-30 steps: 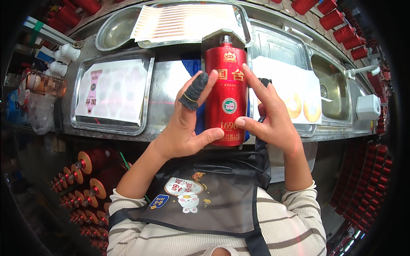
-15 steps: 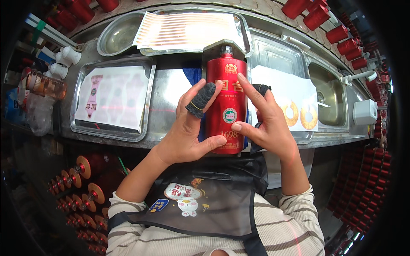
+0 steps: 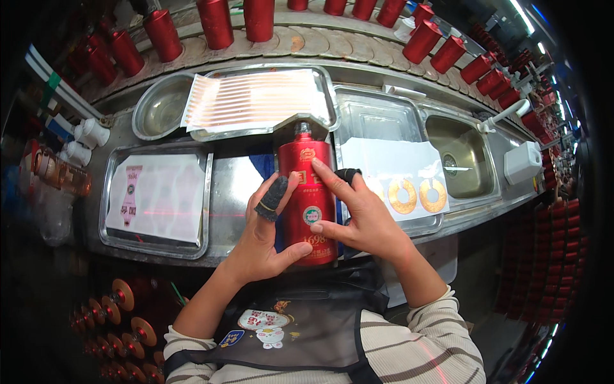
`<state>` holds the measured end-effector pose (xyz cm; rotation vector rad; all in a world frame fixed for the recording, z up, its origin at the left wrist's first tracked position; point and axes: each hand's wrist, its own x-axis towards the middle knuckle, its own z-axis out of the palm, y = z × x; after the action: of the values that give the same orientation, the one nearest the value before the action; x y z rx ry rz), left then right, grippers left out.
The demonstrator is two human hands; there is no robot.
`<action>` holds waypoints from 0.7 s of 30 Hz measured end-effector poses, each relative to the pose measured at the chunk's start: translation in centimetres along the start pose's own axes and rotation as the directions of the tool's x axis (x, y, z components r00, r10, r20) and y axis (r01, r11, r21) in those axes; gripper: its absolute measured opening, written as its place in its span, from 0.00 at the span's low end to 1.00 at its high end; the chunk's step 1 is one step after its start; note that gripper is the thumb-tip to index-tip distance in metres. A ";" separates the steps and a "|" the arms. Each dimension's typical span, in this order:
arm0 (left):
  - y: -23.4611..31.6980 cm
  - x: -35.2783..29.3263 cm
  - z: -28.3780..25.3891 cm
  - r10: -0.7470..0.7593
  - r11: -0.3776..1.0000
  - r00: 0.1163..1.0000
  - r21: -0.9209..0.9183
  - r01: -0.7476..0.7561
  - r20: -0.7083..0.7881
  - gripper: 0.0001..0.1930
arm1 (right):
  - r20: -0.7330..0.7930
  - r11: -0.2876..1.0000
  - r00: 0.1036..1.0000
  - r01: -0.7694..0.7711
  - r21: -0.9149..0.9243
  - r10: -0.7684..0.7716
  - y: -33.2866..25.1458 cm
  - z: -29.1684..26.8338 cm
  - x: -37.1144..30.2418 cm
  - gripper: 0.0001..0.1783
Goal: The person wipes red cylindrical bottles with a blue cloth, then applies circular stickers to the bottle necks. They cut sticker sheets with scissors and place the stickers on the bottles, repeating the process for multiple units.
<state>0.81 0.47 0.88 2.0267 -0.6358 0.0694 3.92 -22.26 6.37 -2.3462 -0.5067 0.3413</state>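
A red bottle with gold lettering and a round green-and-white emblem lies on its back in front of me, neck pointing away. Its neck end rests at an angular metal support. My left hand lies along the bottle's left side, fingers stretched, thumb on the lower front. From the right, my right hand touches the front with index fingertip and thumb, fingers spread. Dark finger covers sit on a finger of each hand. A blue cloth shows partly beneath the bottle.
A left tray holds a decal sheet; a far tray carries a striped gold sheet beside a metal bowl. Gold ring decals lie on a sheet at right, near a sink. Red bottles line a conveyor behind.
The view has tilted up and shifted, showing more of the conveyor and placing the bench lower. Both hands stay on the bottle in nearly the same pose.
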 end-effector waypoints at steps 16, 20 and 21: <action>-0.2 -1.8 2.7 -0.113 0.885 0.993 -0.457 0.089 -0.026 0.61 | -0.114 0.144 0.870 0.049 0.988 0.480 9.3 -1.0 1.0 0.17; 0.2 -2.2 3.2 -0.177 0.865 0.984 -0.481 0.142 -0.028 0.62 | -0.451 0.757 0.891 0.259 0.600 0.053 1.3 -0.1 -1.3 0.23; 0.2 -2.2 3.2 -0.185 0.857 0.982 -0.493 0.147 -0.029 0.62 | -0.457 0.845 0.881 0.334 0.417 -0.122 0.3 0.0 -1.9 0.21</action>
<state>-1.87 -1.36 -1.35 1.5662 -0.3770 -0.1098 2.31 -23.31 6.41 -1.7651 -0.4299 -0.1432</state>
